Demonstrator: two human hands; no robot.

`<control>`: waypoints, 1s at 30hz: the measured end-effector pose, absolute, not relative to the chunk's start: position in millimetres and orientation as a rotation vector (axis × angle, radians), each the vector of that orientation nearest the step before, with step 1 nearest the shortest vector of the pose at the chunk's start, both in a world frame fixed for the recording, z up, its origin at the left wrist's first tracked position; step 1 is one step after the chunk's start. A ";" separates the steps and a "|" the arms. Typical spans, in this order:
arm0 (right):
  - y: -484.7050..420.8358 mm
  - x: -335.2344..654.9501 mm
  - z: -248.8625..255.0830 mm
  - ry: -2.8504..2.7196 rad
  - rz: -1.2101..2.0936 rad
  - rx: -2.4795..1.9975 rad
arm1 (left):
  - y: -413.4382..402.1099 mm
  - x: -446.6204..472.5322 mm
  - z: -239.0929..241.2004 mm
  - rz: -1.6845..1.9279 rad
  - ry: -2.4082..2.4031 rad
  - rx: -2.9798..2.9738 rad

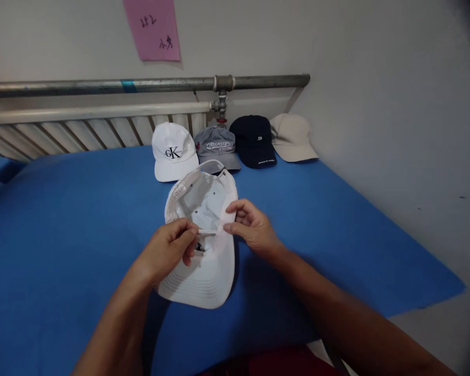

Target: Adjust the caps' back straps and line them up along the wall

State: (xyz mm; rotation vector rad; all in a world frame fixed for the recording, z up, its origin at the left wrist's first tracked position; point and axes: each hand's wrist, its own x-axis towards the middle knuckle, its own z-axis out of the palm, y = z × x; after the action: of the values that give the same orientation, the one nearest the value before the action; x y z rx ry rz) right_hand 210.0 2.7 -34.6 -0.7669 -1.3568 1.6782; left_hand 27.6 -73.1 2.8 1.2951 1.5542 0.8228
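Note:
A white baseball cap lies upside down on the blue table in front of me, its inside facing up and its brim toward me. My left hand is closed in a pinch on the cap's inner band near the brim, and a thin white edge runs from its fingertips to the right. On the cap's right side, my right hand pinches the rim between thumb and fingers. At the far end the back strap arches up. A small dark mark shows inside, partly hidden by my left fingers.
Along the back of the blue table stand a white cap with dark letters, a grey cap, a black cap and a beige cap. Behind them are a radiator, a metal pipe and a pink note.

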 end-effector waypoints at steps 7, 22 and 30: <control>2.7 209.6 -35.0 -1.365 1.675 -0.766 | -73.5 27.6 4.5 0.861 1.493 1.241; 0.7 210.4 -29.8 -1.394 1.632 -0.806 | -77.1 30.3 9.9 1.098 1.545 1.282; 0.1 212.9 -29.7 -1.438 1.566 -0.815 | -73.4 2.5 3.8 1.346 2.221 1.320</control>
State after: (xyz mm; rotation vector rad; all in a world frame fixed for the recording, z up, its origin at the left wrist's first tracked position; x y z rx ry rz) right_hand 212.9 0.1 -29.7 -0.8148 -1.4384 1.5657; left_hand 2.5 -73.4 3.8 1.3204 2.2211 1.3459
